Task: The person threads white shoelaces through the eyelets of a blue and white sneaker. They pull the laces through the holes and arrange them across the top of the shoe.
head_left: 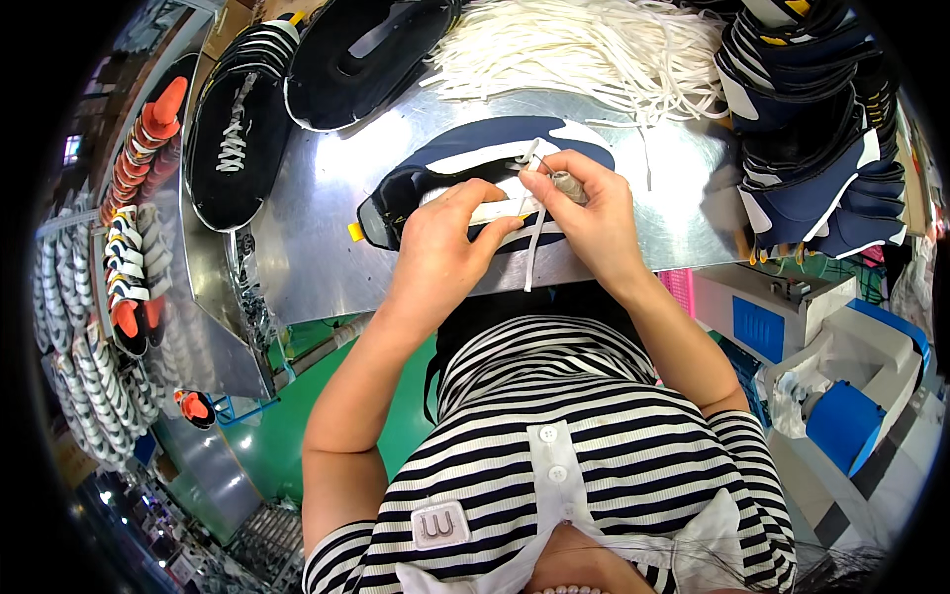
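Observation:
A navy and white shoe upper (450, 148) lies on the metal table in front of me, a yellow tab at its left end. My left hand (435, 243) pinches the near edge of its opening between thumb and fingers. A white shoelace (534, 259) runs through the upper, and one end hangs down toward me. In my closed right hand (599, 213) is a small tool with a rounded greyish handle (567, 186). A thin dark shaft shows by the lace at the eyelets; my fingers partly hide its tip.
A heap of white laces (584, 49) covers the table's far side. Stacked navy uppers (811, 148) stand at the right. Black uppers (237, 129) lie at the left, one laced. A white and blue machine (831, 366) stands right of me, below the metal table (683, 223).

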The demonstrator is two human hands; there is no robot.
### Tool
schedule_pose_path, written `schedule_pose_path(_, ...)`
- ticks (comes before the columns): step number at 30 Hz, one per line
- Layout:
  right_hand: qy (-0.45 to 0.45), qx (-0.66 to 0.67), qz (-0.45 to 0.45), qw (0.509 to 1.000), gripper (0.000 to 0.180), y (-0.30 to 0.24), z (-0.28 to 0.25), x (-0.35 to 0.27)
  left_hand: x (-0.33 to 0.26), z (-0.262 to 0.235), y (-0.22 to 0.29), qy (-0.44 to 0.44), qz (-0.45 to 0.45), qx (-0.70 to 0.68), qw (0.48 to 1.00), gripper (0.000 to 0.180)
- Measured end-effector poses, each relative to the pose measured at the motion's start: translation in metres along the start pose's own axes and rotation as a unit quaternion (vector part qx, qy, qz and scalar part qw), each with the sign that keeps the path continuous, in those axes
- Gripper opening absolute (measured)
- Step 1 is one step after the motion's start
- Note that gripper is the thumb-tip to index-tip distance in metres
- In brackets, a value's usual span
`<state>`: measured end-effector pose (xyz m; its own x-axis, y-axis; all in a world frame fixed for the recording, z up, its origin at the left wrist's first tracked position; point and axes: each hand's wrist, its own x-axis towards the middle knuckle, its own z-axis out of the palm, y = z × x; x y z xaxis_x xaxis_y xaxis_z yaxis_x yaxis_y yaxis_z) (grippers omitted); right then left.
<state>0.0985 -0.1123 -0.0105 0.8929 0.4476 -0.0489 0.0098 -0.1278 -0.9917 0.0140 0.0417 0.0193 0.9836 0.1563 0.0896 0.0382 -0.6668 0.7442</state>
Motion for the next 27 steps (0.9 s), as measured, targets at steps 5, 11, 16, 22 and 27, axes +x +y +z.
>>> schedule_pose_path(5,-0.005,0.062,-0.037,0.997,0.023,0.007,0.001,0.004,-0.002,0.013,-0.006,0.088,0.076,0.052,0.992,0.019)
schedule_pose_path(11,-0.106,-0.039,0.062,0.992,0.020,-0.006,-0.026,-0.035,0.003,0.014,-0.003,0.061,0.004,0.002,0.998,0.014)
schedule_pose_path(16,-0.104,-0.095,0.010,0.990,0.019,0.001,-0.024,-0.044,0.008,0.010,-0.007,-0.001,-0.088,-0.053,0.995,0.018)
schedule_pose_path(22,-0.101,-0.102,0.010,0.990,0.018,0.001,-0.024,-0.040,0.007,0.009,-0.001,-0.014,-0.108,-0.073,0.991,0.018)
schedule_pose_path(27,-0.130,-0.078,0.061,0.987,0.018,-0.009,-0.031,-0.041,0.006,0.007,0.002,-0.023,-0.099,-0.057,0.993,0.016)
